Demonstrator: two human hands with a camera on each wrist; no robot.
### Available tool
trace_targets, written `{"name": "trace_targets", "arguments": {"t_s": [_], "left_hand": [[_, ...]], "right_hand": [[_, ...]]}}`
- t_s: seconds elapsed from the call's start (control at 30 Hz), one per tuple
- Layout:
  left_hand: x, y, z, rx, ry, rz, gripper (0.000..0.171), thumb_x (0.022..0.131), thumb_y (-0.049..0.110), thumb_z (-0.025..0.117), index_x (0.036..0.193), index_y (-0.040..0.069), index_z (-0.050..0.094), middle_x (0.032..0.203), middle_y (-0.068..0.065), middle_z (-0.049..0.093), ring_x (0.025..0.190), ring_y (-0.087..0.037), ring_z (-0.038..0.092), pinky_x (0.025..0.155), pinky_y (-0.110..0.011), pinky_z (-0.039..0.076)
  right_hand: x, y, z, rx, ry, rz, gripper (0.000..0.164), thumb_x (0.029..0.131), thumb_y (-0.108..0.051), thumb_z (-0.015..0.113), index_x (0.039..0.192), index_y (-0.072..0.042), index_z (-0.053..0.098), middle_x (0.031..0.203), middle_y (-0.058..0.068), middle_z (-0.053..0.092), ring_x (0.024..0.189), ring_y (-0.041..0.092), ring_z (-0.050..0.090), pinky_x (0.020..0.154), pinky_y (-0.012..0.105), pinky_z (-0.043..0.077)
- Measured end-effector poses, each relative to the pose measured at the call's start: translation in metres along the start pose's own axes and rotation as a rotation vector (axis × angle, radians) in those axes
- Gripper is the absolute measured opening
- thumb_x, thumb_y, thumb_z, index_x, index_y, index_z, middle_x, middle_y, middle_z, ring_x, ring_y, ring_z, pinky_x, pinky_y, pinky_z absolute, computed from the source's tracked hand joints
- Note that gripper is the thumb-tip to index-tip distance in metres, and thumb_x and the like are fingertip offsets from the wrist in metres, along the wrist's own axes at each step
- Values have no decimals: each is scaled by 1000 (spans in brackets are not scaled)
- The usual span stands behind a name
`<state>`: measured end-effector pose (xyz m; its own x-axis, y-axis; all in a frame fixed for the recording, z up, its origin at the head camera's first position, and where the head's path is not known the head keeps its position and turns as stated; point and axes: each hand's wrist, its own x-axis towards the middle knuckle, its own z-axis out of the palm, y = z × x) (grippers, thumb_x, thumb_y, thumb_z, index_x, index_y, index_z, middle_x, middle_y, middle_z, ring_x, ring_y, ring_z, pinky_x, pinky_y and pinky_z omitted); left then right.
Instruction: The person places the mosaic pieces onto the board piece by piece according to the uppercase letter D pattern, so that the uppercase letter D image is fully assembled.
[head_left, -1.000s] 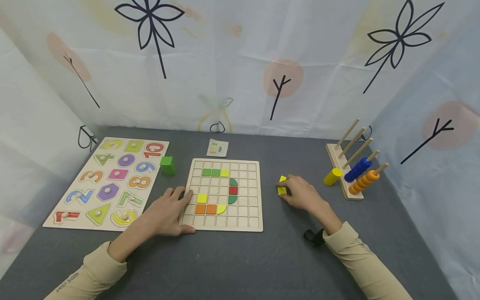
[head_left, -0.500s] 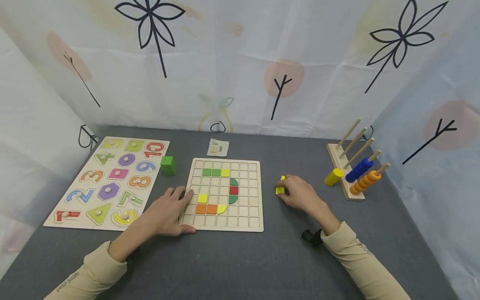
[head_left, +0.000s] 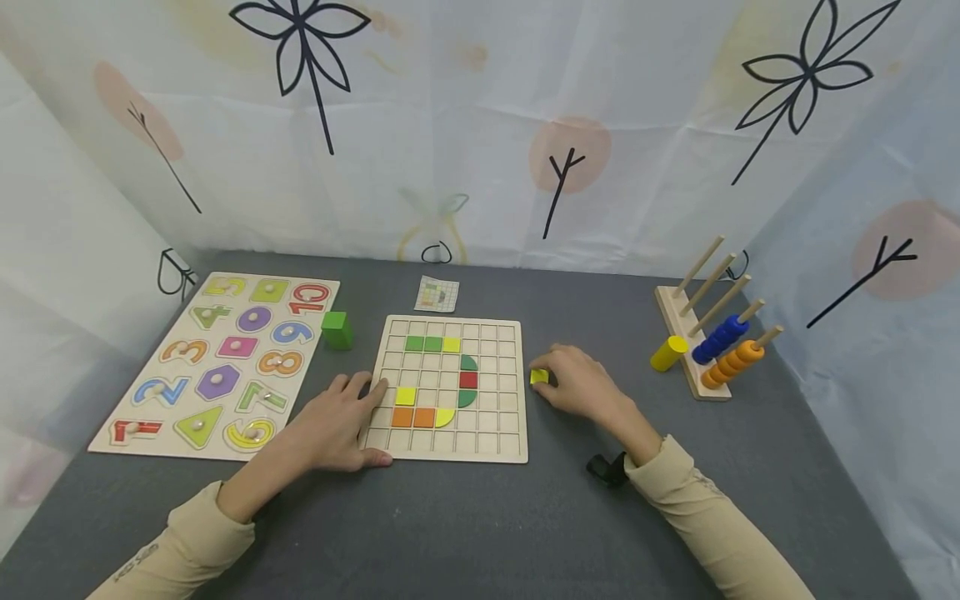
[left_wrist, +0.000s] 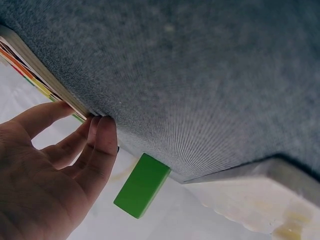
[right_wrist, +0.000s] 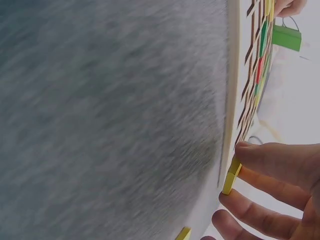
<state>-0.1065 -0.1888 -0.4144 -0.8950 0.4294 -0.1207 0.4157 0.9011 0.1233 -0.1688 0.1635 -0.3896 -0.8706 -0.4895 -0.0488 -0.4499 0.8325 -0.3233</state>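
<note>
A wooden grid board lies mid-table with green, yellow, red and orange tiles set in some cells. My left hand rests at its left edge, thumb at the near left corner, fingers spread and touching the side. Just off the board's right edge, my right hand holds a small yellow tile. The right wrist view shows that tile pinched between thumb and fingers. Lower in that view a second yellow piece shows, apart from the fingers.
A number-and-shape puzzle board lies at left, a green block by its right edge. Behind the grid board is a small patterned card. At right stand a yellow cylinder and a peg stand with blue and orange beads.
My right hand has pinched the yellow tile and moved left with it, up to the grid board's right edge. The left hand has stayed at the board's left side.
</note>
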Motion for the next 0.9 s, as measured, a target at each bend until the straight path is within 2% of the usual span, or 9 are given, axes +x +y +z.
{"name": "trace_targets", "arguments": {"t_s": [0.3,0.5,0.6,0.73,0.9], "left_hand": [[0,0,-1,8,7,5,103,74,65,80,148,0,50,143,-27,52,123,-43,54,98,-56,53],[-1,1,-1,7,11,10,103,74,64,80,148,-1,50,142,-27,52,121,-43,55,96,-55,53],[-1,1,-2,6,9,9,103,74,64,80,148,-1,50,142,-27,52,121,-43,54,97,-55,53],[-1,1,-1,5,9,8,103,74,64,80,148,-1,50,142,-27,52,122,-43,54,98,-56,53],[-1,1,-1,4,18,13,103,74,63,81,148,-1,50,142,-27,52,122,-43,54,97,-55,53]], "right_hand": [[11,-21,1,34,-3,-28,27,91,-8,72,117,-3,76,104,12,72,77,16,54,63,26,41],[20,-35,1,32,-7,-75,27,91,-8,71,116,-3,76,108,12,74,84,19,60,68,28,45],[25,-45,1,29,-23,-66,28,92,-12,72,119,-5,76,107,11,72,87,20,62,65,27,45],[30,-57,2,36,-43,-47,29,93,-16,74,122,-9,76,107,8,70,86,19,60,56,24,39],[36,-68,4,46,-45,-78,28,94,-18,73,121,-10,76,108,8,70,86,18,59,55,24,39]]}}
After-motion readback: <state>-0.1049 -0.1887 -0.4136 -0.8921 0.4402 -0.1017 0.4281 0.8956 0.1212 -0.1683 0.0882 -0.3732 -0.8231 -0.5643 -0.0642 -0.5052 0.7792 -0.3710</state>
